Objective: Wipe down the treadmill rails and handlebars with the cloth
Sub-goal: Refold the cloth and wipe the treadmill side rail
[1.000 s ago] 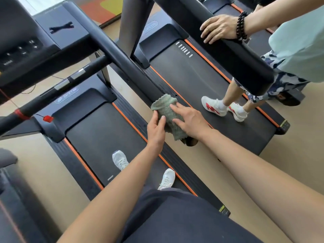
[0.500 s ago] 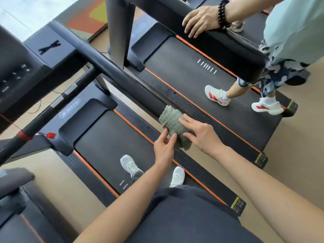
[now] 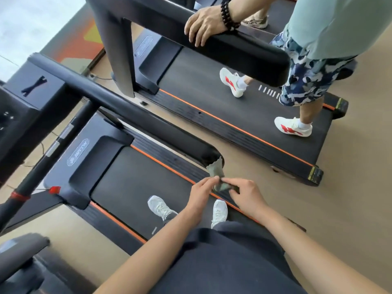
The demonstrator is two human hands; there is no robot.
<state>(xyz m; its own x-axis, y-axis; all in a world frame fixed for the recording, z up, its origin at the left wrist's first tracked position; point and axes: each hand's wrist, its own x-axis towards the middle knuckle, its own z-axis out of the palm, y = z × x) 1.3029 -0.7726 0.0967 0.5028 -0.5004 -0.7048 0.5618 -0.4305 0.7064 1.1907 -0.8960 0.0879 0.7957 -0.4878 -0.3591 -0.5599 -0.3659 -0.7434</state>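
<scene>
Below the handlebar (image 3: 148, 124), both hands (image 3: 200, 193) (image 3: 248, 195) pinch the half-hidden cloth (image 3: 216, 166).

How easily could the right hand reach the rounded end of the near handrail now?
Probably easily: the right hand holds the cloth close to the end of the handrail, with only the cloth between them. The left hand pinches the cloth too.
</scene>
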